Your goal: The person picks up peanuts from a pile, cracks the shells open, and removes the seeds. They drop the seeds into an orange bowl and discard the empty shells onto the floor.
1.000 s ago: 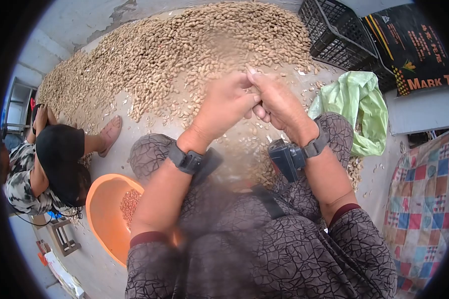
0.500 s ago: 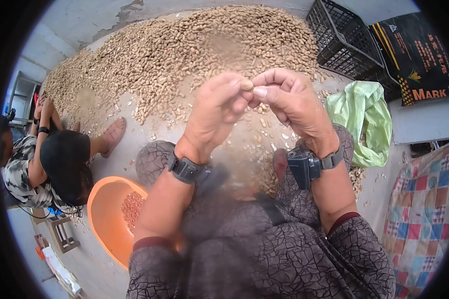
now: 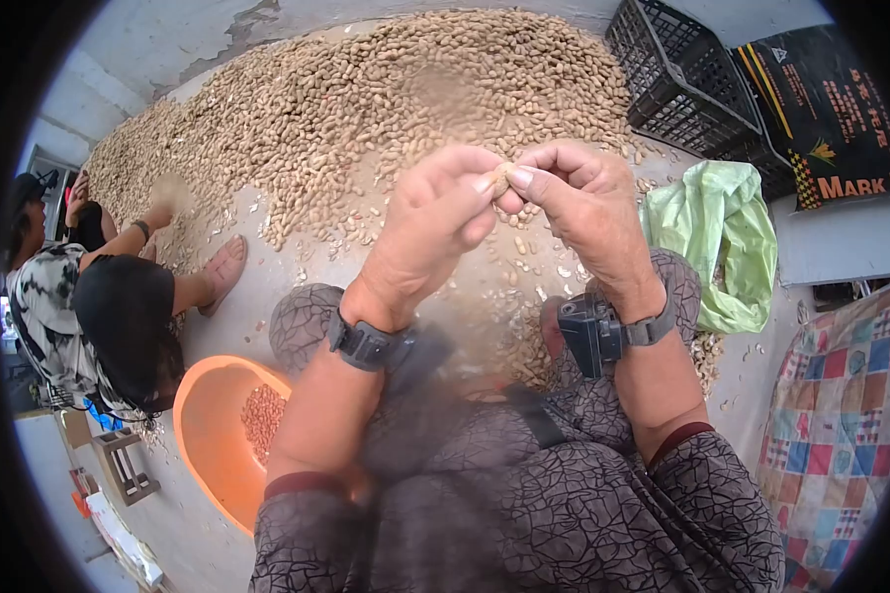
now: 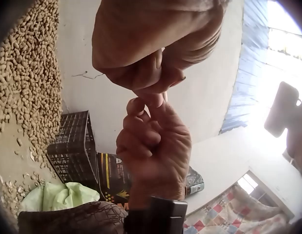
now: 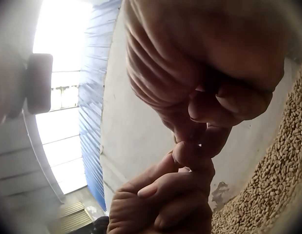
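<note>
A peanut in its shell [image 3: 502,179] is pinched between both hands in the head view, thumbs pressed on it from either side. The left hand [image 3: 433,212] grips its left end with thumb and forefinger. From the right, the right hand [image 3: 595,212] holds it the same way, the other fingers curled in. In both wrist views the fingertips meet and hide the peanut. Beyond the hands spreads a large heap of unshelled peanuts [image 3: 366,109]. An orange basin [image 3: 203,415] with reddish shelled kernels [image 3: 263,420] stands beside the left forearm.
A black plastic crate [image 3: 677,79] and a black printed sack [image 3: 826,119] stand at the back right. A light green bag [image 3: 712,237] lies by the right knee. Another person [image 3: 119,287] sits at the left. A patchwork cloth [image 3: 841,425] hangs at the right.
The hands, blurred together a second ago, now hold a peanut between the thumbs, shifted slightly right since half a second ago. The person at left has leaned and reached toward the heap.
</note>
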Demonstrator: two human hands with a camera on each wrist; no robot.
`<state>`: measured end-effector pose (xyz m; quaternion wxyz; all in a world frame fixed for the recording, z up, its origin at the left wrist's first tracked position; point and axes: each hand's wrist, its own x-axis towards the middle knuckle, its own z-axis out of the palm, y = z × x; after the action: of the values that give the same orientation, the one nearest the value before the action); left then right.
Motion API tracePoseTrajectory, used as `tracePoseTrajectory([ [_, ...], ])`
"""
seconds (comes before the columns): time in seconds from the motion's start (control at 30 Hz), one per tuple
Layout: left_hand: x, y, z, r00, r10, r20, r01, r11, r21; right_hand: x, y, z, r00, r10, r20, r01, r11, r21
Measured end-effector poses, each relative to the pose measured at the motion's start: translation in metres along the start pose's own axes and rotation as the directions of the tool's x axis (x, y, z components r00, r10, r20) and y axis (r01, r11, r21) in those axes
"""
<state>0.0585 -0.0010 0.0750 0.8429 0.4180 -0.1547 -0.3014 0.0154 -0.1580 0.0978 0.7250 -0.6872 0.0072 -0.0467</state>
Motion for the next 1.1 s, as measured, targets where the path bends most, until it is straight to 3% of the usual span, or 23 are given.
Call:
tracePoseTrajectory([
  [0.27, -0.002, 0.006, 0.005, 0.999, -0.05, 0.015, 0.051, 0.995, -0.088, 0.005, 0.004, -0.002, 1.0, -0.031, -0.003, 0.031, 0.997, 0.066],
  [0.5, 0.002, -0.002, -0.002, 0.998, -0.05, 0.034, 0.053, 0.992, -0.117, 0.001, -0.004, -0.003, 0.993, 0.116, 0.011, -0.117, 0.99, 0.076],
  [0.6, 0.003, -0.003, -0.003, 0.994, 0.009, 0.106, 0.002, 0.994, -0.109, 0.001, -0.006, -0.003, 0.982, 0.17, 0.081, -0.175, 0.983, 0.062],
  [0.67, 0.002, 0.001, 0.004, 0.999, -0.025, 0.03, 0.026, 0.999, -0.042, 0.0, -0.008, 0.0, 0.972, 0.2, 0.127, -0.204, 0.979, 0.024],
  [0.73, 0.002, -0.001, 0.001, 0.999, -0.033, 0.038, 0.033, 0.999, -0.011, -0.002, -0.014, 0.007, 0.97, 0.144, 0.197, -0.183, 0.964, 0.195],
  [0.87, 0.0, 0.006, 0.011, 0.997, -0.064, 0.041, 0.061, 0.996, 0.058, -0.001, -0.004, 0.007, 0.976, 0.18, 0.125, -0.191, 0.978, 0.081],
  [0.93, 0.0, 0.004, 0.008, 0.997, -0.056, 0.062, 0.052, 0.997, 0.062, -0.001, -0.013, 0.006, 0.961, 0.173, 0.217, -0.221, 0.95, 0.223],
  [1.1, 0.001, 0.003, 0.007, 0.995, -0.073, 0.066, 0.068, 0.995, 0.073, -0.001, -0.009, 0.004, 0.965, 0.14, 0.222, -0.194, 0.95, 0.245],
])
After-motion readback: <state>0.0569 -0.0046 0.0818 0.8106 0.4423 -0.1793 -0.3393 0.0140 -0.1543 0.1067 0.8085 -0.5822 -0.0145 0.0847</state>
